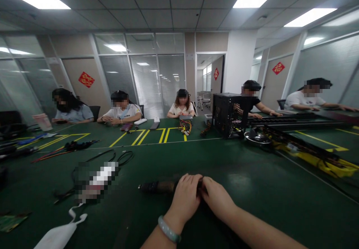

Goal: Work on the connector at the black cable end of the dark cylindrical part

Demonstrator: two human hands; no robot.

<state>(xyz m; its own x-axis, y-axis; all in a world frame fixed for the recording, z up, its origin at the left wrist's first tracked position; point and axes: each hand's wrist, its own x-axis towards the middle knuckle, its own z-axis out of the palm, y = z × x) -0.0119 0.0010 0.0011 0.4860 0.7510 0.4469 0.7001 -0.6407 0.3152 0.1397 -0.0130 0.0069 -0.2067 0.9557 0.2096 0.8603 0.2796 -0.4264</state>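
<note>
A dark electric screwdriver (161, 187) lies across the green table in front of me, its narrow metal tip pointing left. Around its rear part, my left hand (185, 193) is closed, with a pale bangle (169, 229) on the wrist. My right hand (216, 196) is also closed, its fingertips meeting the left hand at the tool's back end. Both hands cover that end, so what the right fingers pinch there is mostly hidden.
Black cables (109, 154) and a white strip of cloth (57, 236) lie to the left, with a green circuit board (12, 222). A black computer case (230, 115), a metal bowl (257, 137) and a yellow tray (333, 166) stand right. Several people sit across the table (269, 208).
</note>
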